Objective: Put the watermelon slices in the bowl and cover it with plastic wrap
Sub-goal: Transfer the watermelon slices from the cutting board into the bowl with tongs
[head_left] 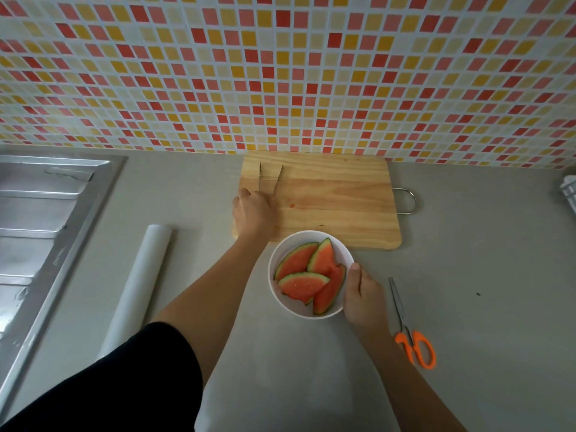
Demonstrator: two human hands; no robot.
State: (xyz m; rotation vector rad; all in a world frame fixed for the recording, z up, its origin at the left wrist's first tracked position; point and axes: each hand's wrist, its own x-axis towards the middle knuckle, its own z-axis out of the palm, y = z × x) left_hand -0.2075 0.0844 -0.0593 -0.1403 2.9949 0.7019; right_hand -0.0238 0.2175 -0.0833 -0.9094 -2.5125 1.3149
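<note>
A white bowl [282, 247] stands on the grey counter just in front of the cutting board, with several watermelon slices [304, 285] lying inside it. My right hand [361, 296] grips the bowl's right rim, thumb on the edge. My left hand [252, 212] rests on the left end of the wooden cutting board [336, 198] and holds metal tongs [269, 179], whose two serrated arms point away from me over the board. A roll of plastic wrap [141, 277] lies on the counter to the left of my left arm.
Orange-handled scissors [411, 335] lie on the counter right of the bowl. A steel sink and drainboard [40, 219] fill the left side. A tiled wall rises behind the board. A white rack [568, 191] shows at the right edge.
</note>
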